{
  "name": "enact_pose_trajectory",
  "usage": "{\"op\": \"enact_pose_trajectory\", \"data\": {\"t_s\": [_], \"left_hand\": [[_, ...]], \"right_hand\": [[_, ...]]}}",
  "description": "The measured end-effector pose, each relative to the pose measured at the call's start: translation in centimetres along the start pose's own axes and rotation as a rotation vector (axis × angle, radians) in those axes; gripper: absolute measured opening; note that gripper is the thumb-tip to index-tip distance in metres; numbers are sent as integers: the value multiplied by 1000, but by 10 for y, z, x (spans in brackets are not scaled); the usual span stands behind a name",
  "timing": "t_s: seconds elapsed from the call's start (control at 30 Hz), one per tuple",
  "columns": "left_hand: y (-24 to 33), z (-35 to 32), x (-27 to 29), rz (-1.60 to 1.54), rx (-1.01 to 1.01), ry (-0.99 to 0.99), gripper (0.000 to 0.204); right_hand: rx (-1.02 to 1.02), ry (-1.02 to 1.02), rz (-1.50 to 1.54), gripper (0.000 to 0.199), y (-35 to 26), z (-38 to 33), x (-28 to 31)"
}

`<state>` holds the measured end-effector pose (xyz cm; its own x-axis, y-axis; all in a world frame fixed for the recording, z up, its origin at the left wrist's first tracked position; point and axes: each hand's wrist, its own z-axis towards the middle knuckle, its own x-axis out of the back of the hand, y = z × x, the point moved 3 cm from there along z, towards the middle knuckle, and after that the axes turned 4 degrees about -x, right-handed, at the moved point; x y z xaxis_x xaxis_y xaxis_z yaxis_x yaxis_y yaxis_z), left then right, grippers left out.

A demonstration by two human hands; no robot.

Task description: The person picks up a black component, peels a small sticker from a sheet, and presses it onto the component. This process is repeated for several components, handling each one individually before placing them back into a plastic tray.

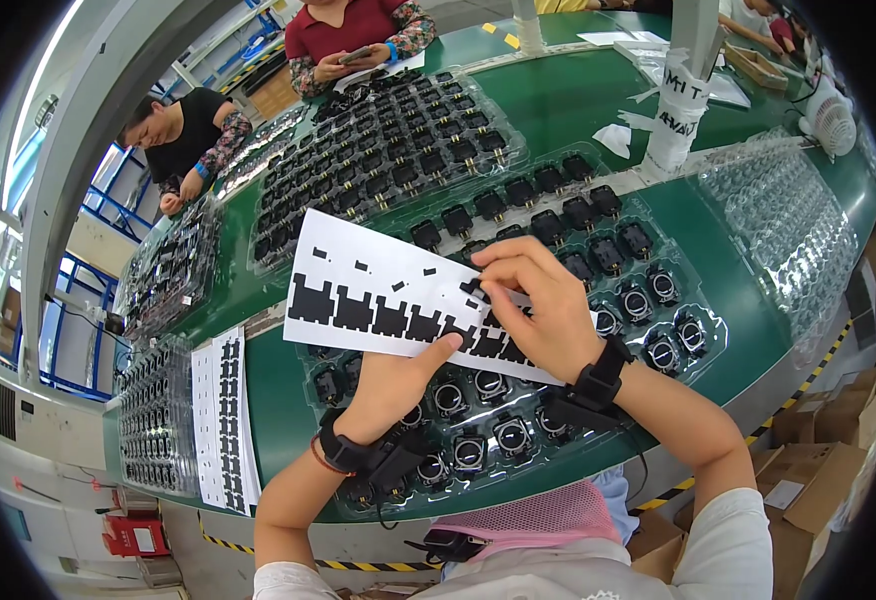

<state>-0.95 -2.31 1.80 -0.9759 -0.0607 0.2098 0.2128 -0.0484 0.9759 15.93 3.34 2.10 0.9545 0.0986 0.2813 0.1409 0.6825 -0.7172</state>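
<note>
My left hand [390,385] grips a white sheet [343,240] from its lower edge, thumb on top. A row of black die-cut stickers [390,315] runs along the sheet, with small loose-looking black bits above it. Over the sheet's right part, my right hand [550,315] pinches a small black sticker [472,287] between thumb and index finger. Whether that sticker is fully off the sheet I cannot tell. Beneath both hands lies a clear plastic tray [693,385] of black square parts, the nearer ones showing round silver-ringed faces [513,435].
More sheets of black stickers [203,430] lie at the left, beside another filled tray [153,440]. Larger filled trays [378,150] stand farther back. Clear blister trays [778,230] and a white fan [830,118] sit right, past a wrapped post [673,130]. Two people sit opposite.
</note>
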Motion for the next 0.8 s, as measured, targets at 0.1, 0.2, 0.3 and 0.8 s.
{"op": "enact_pose_trajectory", "data": {"t_s": [0.1,0.2,0.3,0.8], "left_hand": [[-4,-3,7,29,39,29,39],[-3,2,19,25,-38,54,40],[1,9,35,9,118,-43,31],[5,-32,26,1311,-151,-356,33]], "right_hand": [[-101,57,38,10,1,2,1],[-83,151,82,6,6,4,2],[-227,138,140,5,6,2,6],[-80,-67,138,24,7,-1,1]]}}
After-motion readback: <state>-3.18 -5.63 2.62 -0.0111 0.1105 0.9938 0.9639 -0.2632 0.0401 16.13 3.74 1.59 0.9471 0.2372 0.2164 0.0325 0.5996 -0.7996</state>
